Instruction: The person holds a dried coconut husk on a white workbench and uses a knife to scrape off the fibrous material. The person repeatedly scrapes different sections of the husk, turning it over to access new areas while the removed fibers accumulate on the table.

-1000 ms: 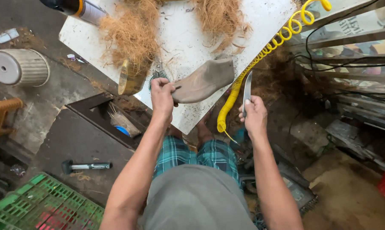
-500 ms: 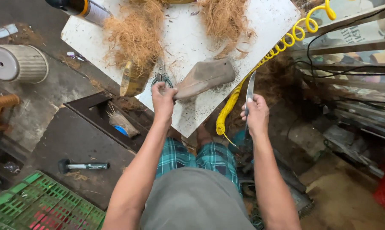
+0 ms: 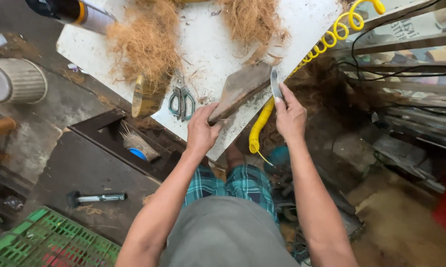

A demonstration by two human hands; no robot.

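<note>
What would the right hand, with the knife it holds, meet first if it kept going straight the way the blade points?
The right hand points its knife up-frame, its blade already against the brown husk piece held by the left hand. Straight on, it would probably meet the fibre pile on the white board, though depth is unclear.

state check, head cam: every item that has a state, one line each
left hand: gripping the husk piece's near end
right hand: holding the knife
husk piece: flat on the white board
knife: blade against the husk piece's edge
scissors: closed, lying flat
hammer: lying on the floor
</note>
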